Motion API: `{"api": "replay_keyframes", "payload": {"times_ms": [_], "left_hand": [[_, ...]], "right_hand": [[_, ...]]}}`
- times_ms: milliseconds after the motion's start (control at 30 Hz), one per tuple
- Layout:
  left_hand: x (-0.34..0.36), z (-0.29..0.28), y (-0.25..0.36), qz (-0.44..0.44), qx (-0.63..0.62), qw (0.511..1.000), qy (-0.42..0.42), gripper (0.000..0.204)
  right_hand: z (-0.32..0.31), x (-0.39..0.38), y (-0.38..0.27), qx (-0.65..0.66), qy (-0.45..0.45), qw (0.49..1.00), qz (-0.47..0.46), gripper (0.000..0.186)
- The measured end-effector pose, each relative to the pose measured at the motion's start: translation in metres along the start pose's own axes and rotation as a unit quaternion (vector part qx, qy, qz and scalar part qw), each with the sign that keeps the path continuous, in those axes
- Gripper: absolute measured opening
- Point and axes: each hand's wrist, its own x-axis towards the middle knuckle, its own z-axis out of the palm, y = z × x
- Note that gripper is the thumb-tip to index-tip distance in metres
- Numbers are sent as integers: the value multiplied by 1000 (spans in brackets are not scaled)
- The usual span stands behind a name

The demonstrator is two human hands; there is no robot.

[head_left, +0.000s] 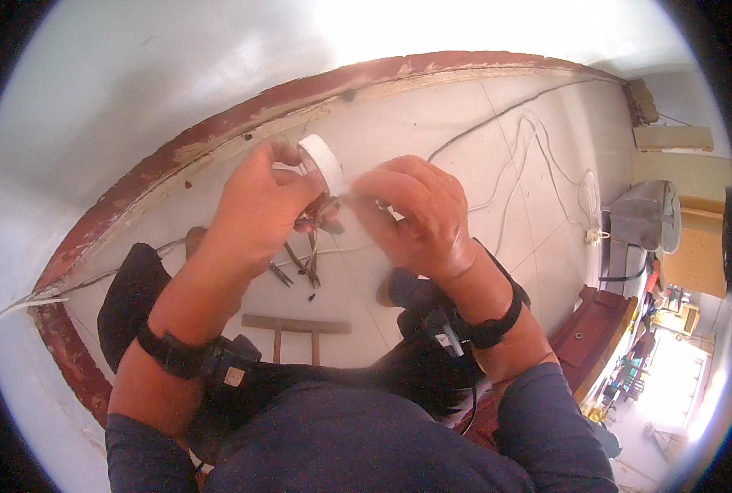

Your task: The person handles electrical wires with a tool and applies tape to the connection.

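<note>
Holding of a white roll (322,164) is done by the left hand (259,197) — its thumb and fingers are closed on the near rim and left side, so the ring is kept raised above the floor tiles. By the right hand (419,214), half curled with fingertips bunched, the space just right of the roll is occupied; because of blur there, it cannot be told whether a loose end is pinched.

As far as progress can be judged, the roll is taken up and the handling of it seems underway, but not finished: no clearly separated strip can be made out. Well to the right of the roll, the white cable (552,160) is laid in loose loops on the floor, and no wrapping is seen on its visible stretches. Below the roll, the pliers (281,275) are set down, gripped by neither hand, and farther below, a wooden bar (297,325) with two legs is seen.

As for containers, a grey bucket-like vessel (641,215) is placed far to the right of the roll — its contents cannot be made out. Within the roll's own ring, nothing can be identified, since its opening is partly covered by fingers.
</note>
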Motion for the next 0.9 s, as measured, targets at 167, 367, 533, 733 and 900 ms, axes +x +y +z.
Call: {"api": "replay_keyframes", "payload": {"times_ms": [167, 367, 533, 733, 900], "left_hand": [[0, 0, -3, -7, 26, 1000, 14, 29], [-5, 4, 2, -2, 21, 999, 32, 31], [-13, -3, 3, 111, 107, 988, -10, 28], [-15, -4, 0, 233, 218, 948, -10, 28], [-12, -8, 0, 317, 345, 883, -21, 23]], "right_hand": [[2, -2, 2, 0, -21, 1000, -21, 14], [-2, 1, 5, -10, -28, 1000, -7, 18], [-3, 2, 8, -15, -53, 998, 26, 16], [-6, 6, 7, 16, -80, 995, 48, 12], [-6, 4, 9, 79, -111, 986, 100, 14]]}}
